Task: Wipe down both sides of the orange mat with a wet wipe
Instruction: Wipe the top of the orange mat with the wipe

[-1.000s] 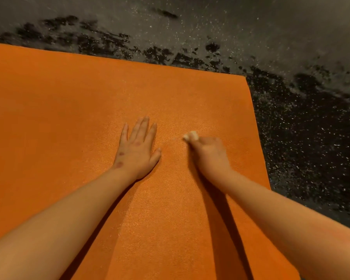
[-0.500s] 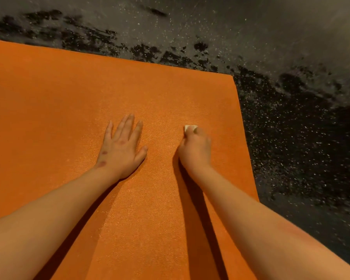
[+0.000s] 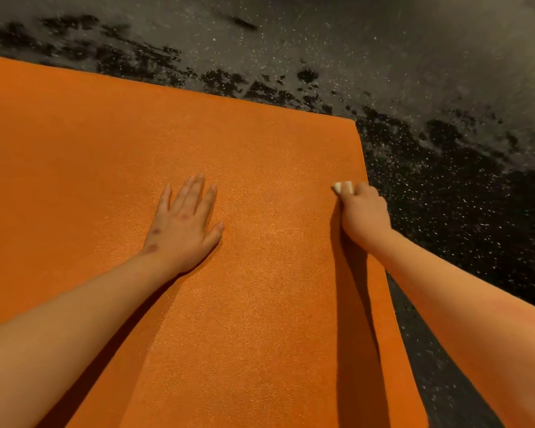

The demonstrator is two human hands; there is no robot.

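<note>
Two bare hands rest on an orange mat [image 3: 260,319] that lies flat on a dark, speckled floor [image 3: 451,217]. The mat fills most of the view and runs out of sight to the left and toward the person. Only its far right corner shows, so I cannot tell which way its long axis runs.

The left hand [image 3: 184,223] lies palm down near the middle of the mat, fingers straight and slightly spread. It grasps nothing and seems to pin the mat in place.

The right hand [image 3: 363,211] is at the mat's right edge, a little short of the far corner. Its fingers are curled around a small, bunched wet wipe [image 3: 343,187], and a pale wad of it pokes out past the knuckles and touches the mat. The outer side of this hand sits just over the border, above the floor.

From the wiping hand, almost all of the mat lies to the left and back toward the person. Bare floor begins immediately to its right. My judgement is that the next stroke has to turn inward, leftward toward the planted hand, or run along the edge. The top face is being wiped, and nothing here suggests the underside has been reached.
</note>
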